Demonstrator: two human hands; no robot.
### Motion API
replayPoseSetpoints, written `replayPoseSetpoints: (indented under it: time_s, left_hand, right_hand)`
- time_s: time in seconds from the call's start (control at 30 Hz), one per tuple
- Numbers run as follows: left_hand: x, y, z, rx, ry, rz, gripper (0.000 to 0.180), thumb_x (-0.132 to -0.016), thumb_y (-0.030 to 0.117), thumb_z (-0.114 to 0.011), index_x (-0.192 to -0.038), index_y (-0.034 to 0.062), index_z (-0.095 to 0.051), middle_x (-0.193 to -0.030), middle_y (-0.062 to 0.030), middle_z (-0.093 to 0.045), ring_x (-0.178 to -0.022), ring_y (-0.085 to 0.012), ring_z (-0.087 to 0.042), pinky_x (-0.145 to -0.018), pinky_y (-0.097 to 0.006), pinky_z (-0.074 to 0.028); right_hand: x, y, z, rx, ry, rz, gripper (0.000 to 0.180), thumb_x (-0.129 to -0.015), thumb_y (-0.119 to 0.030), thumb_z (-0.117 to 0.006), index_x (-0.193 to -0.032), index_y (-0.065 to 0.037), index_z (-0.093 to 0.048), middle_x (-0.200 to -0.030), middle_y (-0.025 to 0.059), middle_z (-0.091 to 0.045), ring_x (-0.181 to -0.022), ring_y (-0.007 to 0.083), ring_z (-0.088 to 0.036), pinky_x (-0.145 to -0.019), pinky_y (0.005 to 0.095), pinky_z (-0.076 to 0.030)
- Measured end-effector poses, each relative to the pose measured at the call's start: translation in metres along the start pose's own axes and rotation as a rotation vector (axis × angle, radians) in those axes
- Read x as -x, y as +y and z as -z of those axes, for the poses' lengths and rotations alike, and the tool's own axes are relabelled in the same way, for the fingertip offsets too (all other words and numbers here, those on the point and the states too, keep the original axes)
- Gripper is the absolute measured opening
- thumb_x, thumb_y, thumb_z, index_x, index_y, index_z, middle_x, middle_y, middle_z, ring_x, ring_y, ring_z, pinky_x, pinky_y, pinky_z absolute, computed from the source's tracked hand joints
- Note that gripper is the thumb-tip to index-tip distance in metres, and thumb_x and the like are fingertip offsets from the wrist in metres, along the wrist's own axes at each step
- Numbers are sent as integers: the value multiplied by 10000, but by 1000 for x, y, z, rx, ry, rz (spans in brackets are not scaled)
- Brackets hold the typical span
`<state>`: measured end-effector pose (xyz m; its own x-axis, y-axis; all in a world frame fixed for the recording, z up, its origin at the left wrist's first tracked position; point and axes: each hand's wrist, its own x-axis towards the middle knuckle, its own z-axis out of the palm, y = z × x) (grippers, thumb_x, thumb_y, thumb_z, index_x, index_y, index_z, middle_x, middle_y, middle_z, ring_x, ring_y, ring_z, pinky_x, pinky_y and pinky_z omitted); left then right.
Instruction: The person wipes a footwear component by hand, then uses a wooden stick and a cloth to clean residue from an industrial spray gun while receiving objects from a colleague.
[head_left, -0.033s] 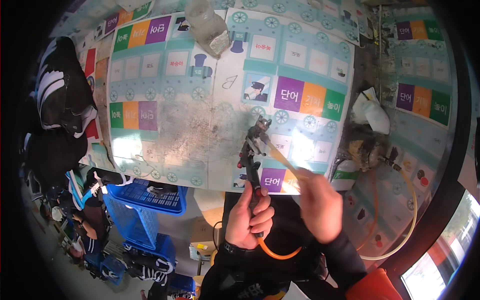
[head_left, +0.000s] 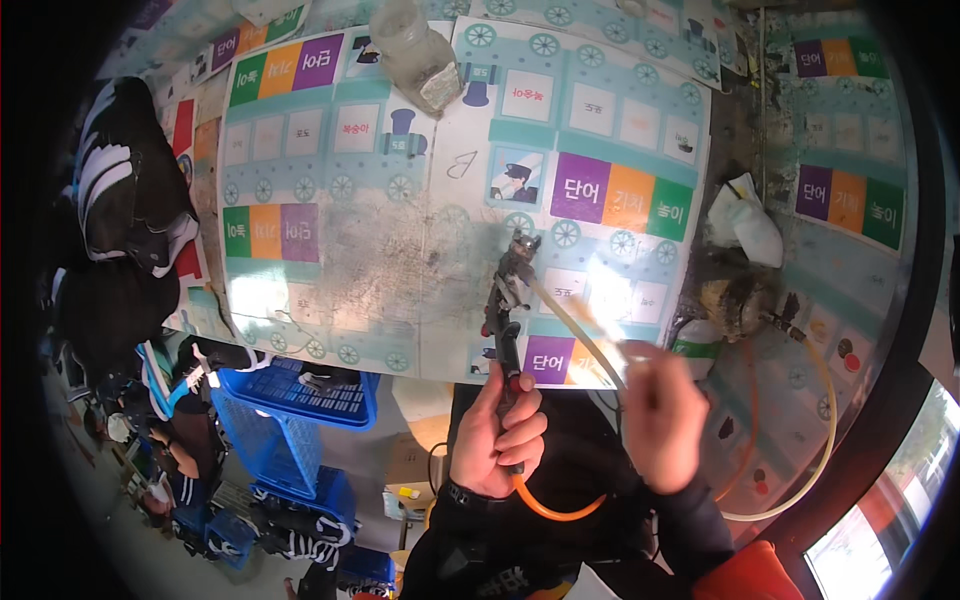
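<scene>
My left hand (head_left: 500, 440) is wrapped round the black handle of a spray gun (head_left: 508, 340), near the table's front edge. The gun's dirty metal head points away from me over the papered table top. An orange hose (head_left: 545, 510) comes out of the handle's lower end. From the head, a pale yellow tube (head_left: 575, 328) runs toward my right hand (head_left: 665, 420). That hand is closed and smeared by motion, to the right of the gun. A blurred tan streak shows between it and the gun head; what the fingers hold cannot be made out.
At the back stands a cloudy glass jar (head_left: 415, 60). On the right are a grimy metal pot (head_left: 735, 305) with a yellowish hose, a crumpled white packet (head_left: 745, 225) and a white-green container (head_left: 695, 340). Black shoes (head_left: 125, 180) lie left; blue baskets (head_left: 300, 395) stand below the table edge.
My right hand has moved a little right and toward me, away from the gun head. The pale tube shows more plainly now. My left hand and the gun have hardly moved.
</scene>
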<state>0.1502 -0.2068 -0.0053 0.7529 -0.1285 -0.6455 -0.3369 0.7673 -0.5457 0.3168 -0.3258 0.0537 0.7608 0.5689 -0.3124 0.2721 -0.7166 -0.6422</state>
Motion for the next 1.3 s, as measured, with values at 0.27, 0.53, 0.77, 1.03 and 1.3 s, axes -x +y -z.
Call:
replayPoseSetpoints:
  time_s: [0.27, 0.53, 0.77, 1.03, 1.3]
  left_hand:
    - [-8, -14, 35, 312, -322, -38, 391, -1190, 371, -420, -1082, 14, -538, -660, -7, -425, -432, -104, -422, -370, -247, -426]
    - [-5, 0, 62, 418, -456, -10, 192, -1109, 122, -473, -1025, -23, -566, -621, -45, -478, -407, -133, -466, -350, -285, -496]
    - [1, 19, 59, 474, -512, 24, 237, -1149, 164, -438, -1030, -15, -536, -631, -38, -491, -388, -123, -471, -334, -244, -469]
    - [6, 30, 56, 468, -422, 32, 129, -1079, 33, -467, -968, 3, -526, -638, -40, -506, -395, -118, -489, -349, -271, -476]
    - [15, 35, 59, 436, -421, 25, 131, -1096, 45, -473, -983, 3, -524, -628, -30, -503, -395, -105, -484, -348, -257, -472]
  right_hand:
    - [-54, 59, -49, -398, -219, -190, 174, -1077, -134, -647, -1170, 5, -696, -808, 187, -669, -676, 224, -606, -645, 372, -489]
    - [-71, 72, -86, -468, -303, 151, 188, -1012, 9, -684, -1193, -21, -722, -1011, 128, -712, -914, 267, -690, -824, 357, -543]
    - [-151, 70, -116, -425, -538, 407, 165, -940, -80, -739, -1100, -109, -762, -1046, 122, -760, -954, 370, -722, -824, 450, -564]
    - [-177, 64, -111, -165, -533, 452, 160, -886, -59, -727, -1030, -86, -790, -960, 149, -764, -921, 393, -721, -816, 485, -570]
    - [-170, 29, -104, -178, -512, 577, 123, -831, -61, -681, -921, -83, -760, -875, 137, -728, -888, 381, -709, -755, 490, -551]
